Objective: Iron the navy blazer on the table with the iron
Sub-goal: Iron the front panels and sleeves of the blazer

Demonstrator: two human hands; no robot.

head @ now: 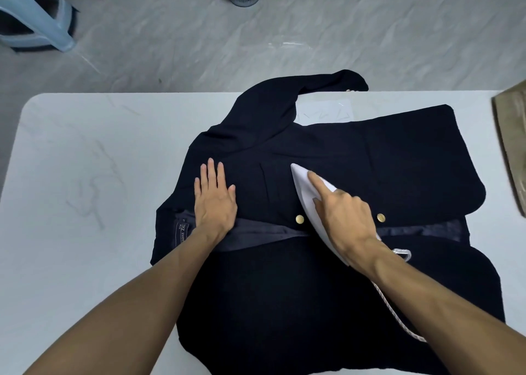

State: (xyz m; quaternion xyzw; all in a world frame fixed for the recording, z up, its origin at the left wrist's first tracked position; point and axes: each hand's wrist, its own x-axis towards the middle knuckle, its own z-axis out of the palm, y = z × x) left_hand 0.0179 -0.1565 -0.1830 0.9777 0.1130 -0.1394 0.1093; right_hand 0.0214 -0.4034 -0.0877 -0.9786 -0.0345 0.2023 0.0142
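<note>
a: status?
b: blazer (370, 158) spread on worktop (85, 175). left hand (215, 201) flat, fingers straight, pinning cloth. right hand (344, 218) fingers clamped on iron (303, 183).
a: risk?
b: button (299, 218) just beside the iron: likely snag, or scorch if the iron lingers.

Single view: head-worn wide-angle camera | faces forward and steeply down | close over table (85, 175) | floor (341, 32) beyond far edge

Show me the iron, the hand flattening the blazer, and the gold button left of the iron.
iron (302, 185): head view, its white nose.
left hand (215, 201): head view, back of the hand.
gold button (299, 219): head view, the button's centre.
</note>
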